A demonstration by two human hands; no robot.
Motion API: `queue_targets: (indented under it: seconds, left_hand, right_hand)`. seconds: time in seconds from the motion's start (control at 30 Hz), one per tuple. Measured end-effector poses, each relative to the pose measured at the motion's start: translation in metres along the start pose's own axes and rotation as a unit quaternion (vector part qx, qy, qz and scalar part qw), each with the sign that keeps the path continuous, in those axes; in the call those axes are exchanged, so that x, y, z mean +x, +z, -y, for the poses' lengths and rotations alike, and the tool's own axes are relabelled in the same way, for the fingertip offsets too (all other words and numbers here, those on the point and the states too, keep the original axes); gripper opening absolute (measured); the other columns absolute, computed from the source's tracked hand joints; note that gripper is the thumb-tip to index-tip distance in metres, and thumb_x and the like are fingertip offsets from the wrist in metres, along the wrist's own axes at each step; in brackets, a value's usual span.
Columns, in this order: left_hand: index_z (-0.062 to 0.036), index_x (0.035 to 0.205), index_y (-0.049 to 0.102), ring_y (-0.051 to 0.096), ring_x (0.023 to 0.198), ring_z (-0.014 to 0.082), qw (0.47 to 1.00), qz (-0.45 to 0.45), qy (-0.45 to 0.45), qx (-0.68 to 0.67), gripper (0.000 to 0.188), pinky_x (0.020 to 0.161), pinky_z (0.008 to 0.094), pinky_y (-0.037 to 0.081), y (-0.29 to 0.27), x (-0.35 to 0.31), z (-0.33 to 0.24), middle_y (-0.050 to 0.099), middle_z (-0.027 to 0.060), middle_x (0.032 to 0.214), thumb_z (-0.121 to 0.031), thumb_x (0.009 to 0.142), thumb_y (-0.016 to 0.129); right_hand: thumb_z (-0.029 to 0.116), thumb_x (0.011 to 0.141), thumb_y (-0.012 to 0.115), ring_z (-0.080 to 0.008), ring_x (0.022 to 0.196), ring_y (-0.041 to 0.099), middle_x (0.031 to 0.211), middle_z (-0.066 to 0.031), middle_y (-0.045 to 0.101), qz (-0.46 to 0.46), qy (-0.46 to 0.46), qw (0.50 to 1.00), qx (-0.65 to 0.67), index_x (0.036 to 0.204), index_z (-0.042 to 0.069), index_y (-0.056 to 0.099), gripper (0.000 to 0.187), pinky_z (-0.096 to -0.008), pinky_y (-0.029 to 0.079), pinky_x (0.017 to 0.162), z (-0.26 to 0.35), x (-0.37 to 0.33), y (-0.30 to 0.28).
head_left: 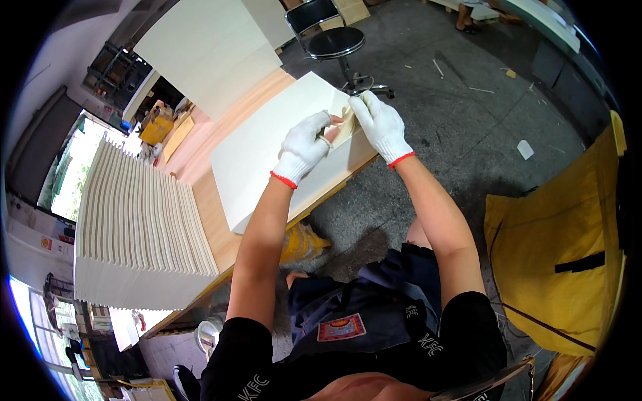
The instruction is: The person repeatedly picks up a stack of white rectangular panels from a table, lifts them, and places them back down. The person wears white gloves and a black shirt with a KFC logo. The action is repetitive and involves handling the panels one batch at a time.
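Note:
A stack of white sheets or boards [264,147] lies on the wooden table in front of me. At its far right corner a thin cream piece [348,125] curls up; whether it is a loose strip or a bent sheet corner I cannot tell. My right hand [380,127], in a white knit glove with a red cuff, has its fingers bent over this piece and closed on it. My left hand [306,145] wears a matching glove with bare thumb and forefinger tips. Those two fingers are apart, and their tips reach to the cream piece above the stack.
A tall pile of ridged white sheets [137,227] stands on the table [217,224] at left. Beyond are a large upright white panel [210,57] and a yellow box [156,123]. A black stool [336,43] stands past the table; a yellow fabric-covered bin [555,247] is at right.

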State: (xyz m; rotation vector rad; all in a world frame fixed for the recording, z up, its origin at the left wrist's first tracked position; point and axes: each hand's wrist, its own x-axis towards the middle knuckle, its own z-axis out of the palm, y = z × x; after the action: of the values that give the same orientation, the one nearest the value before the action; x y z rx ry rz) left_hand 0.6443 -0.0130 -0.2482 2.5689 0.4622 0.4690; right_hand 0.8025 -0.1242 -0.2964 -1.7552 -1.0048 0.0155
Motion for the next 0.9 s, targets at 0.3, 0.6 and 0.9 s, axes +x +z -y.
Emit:
queue_targets:
  seconds: [0.3,0.6,0.9]
  left_hand:
    - [-0.0074,0.121,0.067,0.063,0.087,0.0160,1.000,-0.015,-0.007,-0.026,0.039,0.081,0.0307,0.051,0.006,0.000,0.006,0.070,0.0093,0.101,-0.024,0.087,0.076]
    - [-0.0065,0.125,0.065,0.063,0.090,0.0173,0.993,-0.081,0.046,-0.067,0.030,0.083,0.0314,0.051,0.011,-0.001,0.009,0.070,0.0094,0.102,-0.014,0.097,0.056]
    - [-0.0068,0.115,0.069,0.068,0.100,0.0269,0.999,-0.015,0.003,0.038,0.030,0.090,0.0356,0.051,0.002,-0.001,-0.009,0.071,0.0149,0.105,-0.024,0.090,0.070]
  right_hand:
    - [0.053,0.099,0.044,-0.0395,0.086,0.068,0.088,-0.0209,0.070,0.008,0.012,1.000,0.014,0.104,0.009,0.063,0.048,-0.0490,0.050,0.078,0.001,0.001,-0.001]
    - [0.054,0.099,0.045,-0.0392,0.086,0.068,0.088,-0.0205,0.070,0.024,0.027,0.999,0.005,0.105,0.009,0.064,0.049,-0.0488,0.050,0.079,0.004,0.000,-0.005]
    - [0.051,0.100,0.047,-0.0400,0.083,0.067,0.084,-0.0195,0.069,-0.018,0.013,1.000,0.018,0.101,0.010,0.062,0.045,-0.0477,0.049,0.073,-0.002,0.000,0.003]
